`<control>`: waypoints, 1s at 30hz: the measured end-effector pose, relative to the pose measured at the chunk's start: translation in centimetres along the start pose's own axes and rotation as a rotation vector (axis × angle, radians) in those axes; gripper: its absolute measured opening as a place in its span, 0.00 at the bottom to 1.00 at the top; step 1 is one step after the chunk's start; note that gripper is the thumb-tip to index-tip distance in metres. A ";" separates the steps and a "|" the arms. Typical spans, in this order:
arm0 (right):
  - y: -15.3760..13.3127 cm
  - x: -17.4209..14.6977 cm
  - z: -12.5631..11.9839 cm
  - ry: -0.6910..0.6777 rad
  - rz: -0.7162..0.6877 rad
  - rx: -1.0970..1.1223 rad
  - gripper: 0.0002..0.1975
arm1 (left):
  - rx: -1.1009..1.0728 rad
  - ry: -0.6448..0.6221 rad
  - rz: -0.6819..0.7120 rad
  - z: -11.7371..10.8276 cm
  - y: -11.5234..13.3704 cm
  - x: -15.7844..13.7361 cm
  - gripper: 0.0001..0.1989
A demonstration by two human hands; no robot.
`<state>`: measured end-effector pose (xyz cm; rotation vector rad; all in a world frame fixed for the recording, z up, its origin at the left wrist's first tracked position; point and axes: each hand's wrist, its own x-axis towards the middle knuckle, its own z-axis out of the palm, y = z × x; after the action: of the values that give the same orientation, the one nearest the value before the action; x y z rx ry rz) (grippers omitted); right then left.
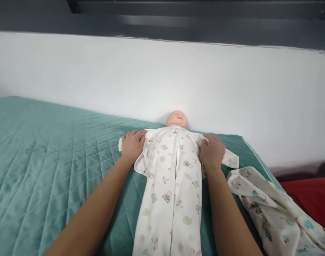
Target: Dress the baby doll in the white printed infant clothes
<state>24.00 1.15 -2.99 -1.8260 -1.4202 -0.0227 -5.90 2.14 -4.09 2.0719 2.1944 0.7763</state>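
Note:
A baby doll (176,118) lies on its back with its head close to the wall. Over its body is spread a white baby garment (169,185) printed with small green, pink and yellow figures. My left hand (133,145) is closed on the garment's sleeve on the left, and the sleeve's end pokes out past the hand. On the other side, my right hand (212,151) grips the right sleeve, whose cuff sticks out beyond it. The doll's arms and legs are hidden under the cloth.
A green quilted bedspread (58,160) covers the bed. To the right lies a crumpled white cloth (280,213) with teal prints, beside a red object (312,199). Behind stands a white wall (125,78), with a dark frame (162,21) above.

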 end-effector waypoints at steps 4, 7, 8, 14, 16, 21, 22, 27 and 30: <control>-6.5 -1.4 -0.9 -0.208 -0.255 0.289 0.19 | -0.038 0.023 -0.014 0.5 0.4 0.1 0.18; -12.1 -2.0 0.2 -0.469 -0.655 0.169 0.21 | -0.074 0.038 0.011 0.5 0.3 0.3 0.18; -13.6 -2.0 1.0 -0.537 -0.748 0.058 0.20 | -0.083 0.039 0.020 0.5 0.2 0.4 0.18; -17.7 -0.5 7.1 -0.740 -0.937 -0.462 0.14 | -0.032 0.006 -0.019 0.3 0.2 1.1 0.13; -17.9 -0.1 8.5 -0.763 -0.953 -0.502 0.15 | -0.005 -0.002 -0.057 0.4 0.4 1.4 0.12; -18.0 0.6 9.2 -0.843 -0.930 -0.583 0.11 | -0.015 0.011 -0.008 0.7 0.0 1.7 0.13; -18.0 0.8 8.9 -0.845 -0.930 -0.599 0.10 | -0.024 0.018 0.016 0.7 -0.1 1.7 0.14; -17.9 1.7 6.6 -0.811 -0.950 -0.640 0.16 | -0.049 0.090 0.073 0.4 -0.6 1.0 0.19; -17.4 2.1 5.5 -0.794 -0.945 -0.667 0.14 | -0.073 0.088 0.061 0.4 -0.8 0.7 0.21</control>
<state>8.08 6.90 4.25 -1.4845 -3.0317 -0.3083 -6.54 2.92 -4.52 2.1180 2.1193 0.9554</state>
